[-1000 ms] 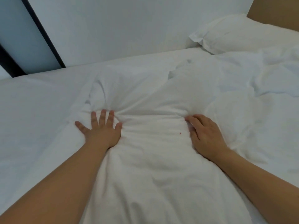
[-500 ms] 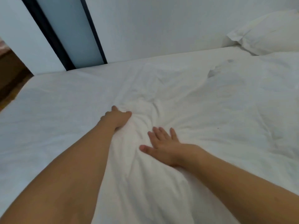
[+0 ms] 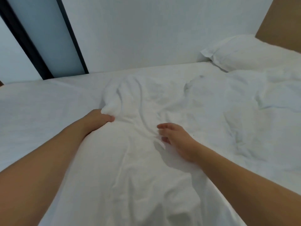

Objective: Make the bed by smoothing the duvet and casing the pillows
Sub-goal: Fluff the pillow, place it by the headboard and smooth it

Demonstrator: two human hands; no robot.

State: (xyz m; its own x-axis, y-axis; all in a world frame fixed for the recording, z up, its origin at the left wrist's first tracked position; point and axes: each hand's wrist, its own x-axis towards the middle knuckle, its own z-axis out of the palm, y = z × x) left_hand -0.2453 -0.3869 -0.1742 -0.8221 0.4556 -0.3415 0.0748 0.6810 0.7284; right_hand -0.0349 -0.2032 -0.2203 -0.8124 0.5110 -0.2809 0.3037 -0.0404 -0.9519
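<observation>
A rumpled white duvet [image 3: 162,98] covers the bed from the middle to the right. My left hand [image 3: 97,119] grips a bunched fold of the duvet at its left edge, fingers curled into the cloth. My right hand [image 3: 175,137] hovers just over the duvet beside it, fingers loosely spread and holding nothing. A white cased pillow [image 3: 247,53] lies at the far right by the headboard.
The white bed sheet [image 3: 40,108] lies bare on the left half of the bed. A white wall [image 3: 146,30] runs along the far side. A dark-framed door panel [image 3: 53,38] stands at the upper left, a brown headboard [image 3: 283,22] at the upper right.
My left hand went from pressing flat to gripping a duvet fold. My right hand moved left toward it and lifted off the cloth. The view swung left, then back right.
</observation>
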